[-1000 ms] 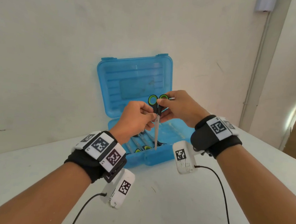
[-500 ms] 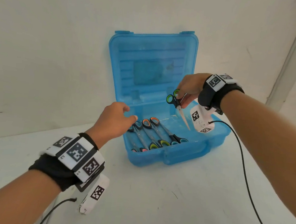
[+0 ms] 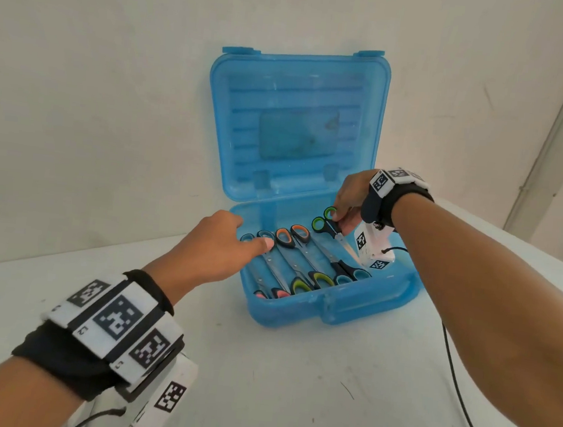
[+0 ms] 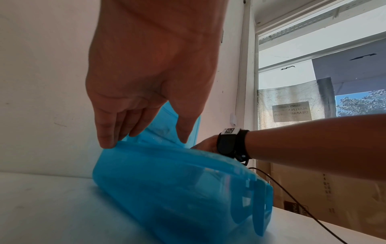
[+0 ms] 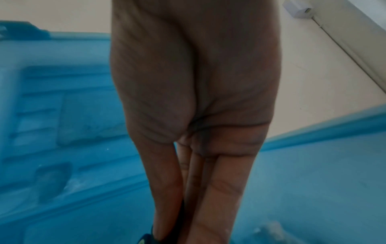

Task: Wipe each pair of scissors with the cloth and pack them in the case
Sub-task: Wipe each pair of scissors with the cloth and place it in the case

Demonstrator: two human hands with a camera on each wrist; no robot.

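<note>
Since the earlier frame the right hand (image 3: 347,199), fingers pinching the green-handled scissors (image 3: 328,223), has dropped toward the blue case (image 3: 298,313) at frame centre, so lay them flat beside the orange-handled scissors (image 3: 300,234) while the left hand (image 3: 219,241), fingers relaxed, steadies the rim.

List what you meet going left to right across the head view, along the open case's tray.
left hand → blue-handled scissors → orange-handled scissors → green-handled scissors → right hand, all over the blue case.

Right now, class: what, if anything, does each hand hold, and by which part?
The right hand pinches the green-handled scissors just below the handle loops. The left hand holds nothing; its fingers rest on the blue case rim.
</note>
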